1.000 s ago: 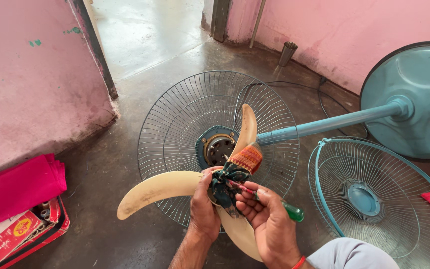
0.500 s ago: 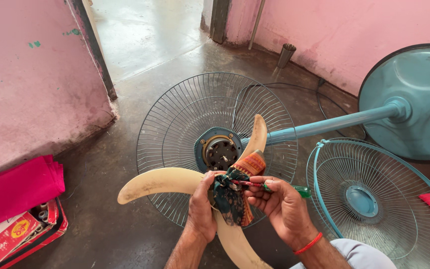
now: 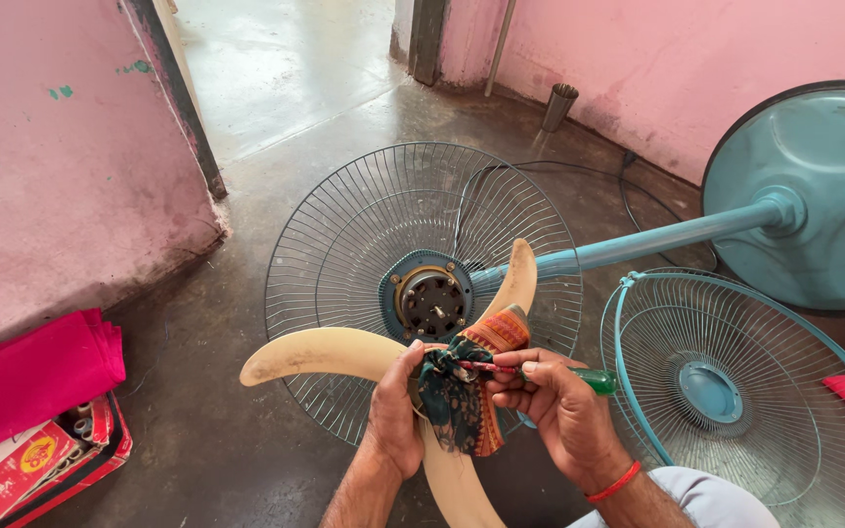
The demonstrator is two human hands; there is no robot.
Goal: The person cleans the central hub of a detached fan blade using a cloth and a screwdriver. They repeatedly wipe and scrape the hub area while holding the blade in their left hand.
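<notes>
My left hand (image 3: 395, 411) grips the hub of a cream three-bladed fan blade (image 3: 320, 354), with a dark patterned cloth (image 3: 462, 396) bunched over the hub. My right hand (image 3: 557, 406) holds a screwdriver with a green handle (image 3: 597, 379); its shaft points left into the cloth at the hub. Just behind the blade lies the rear wire guard (image 3: 364, 244) with the fan motor (image 3: 432, 303) at its centre, shaft pointing up. A blue pole (image 3: 657, 238) runs from the motor to the round blue base (image 3: 814, 196) at the right.
The blue-rimmed front guard (image 3: 735, 391) lies on the floor at the right. A folded pink cloth (image 3: 31, 376) rests on a red box (image 3: 51, 460) at the lower left. A pink wall (image 3: 61, 166) stands left; a metal cup (image 3: 559, 106) and black cable (image 3: 628, 196) lie near the far wall.
My right hand has turned so the screwdriver now lies level, pointing left into the hub. The blade has rotated slightly in my left hand.
</notes>
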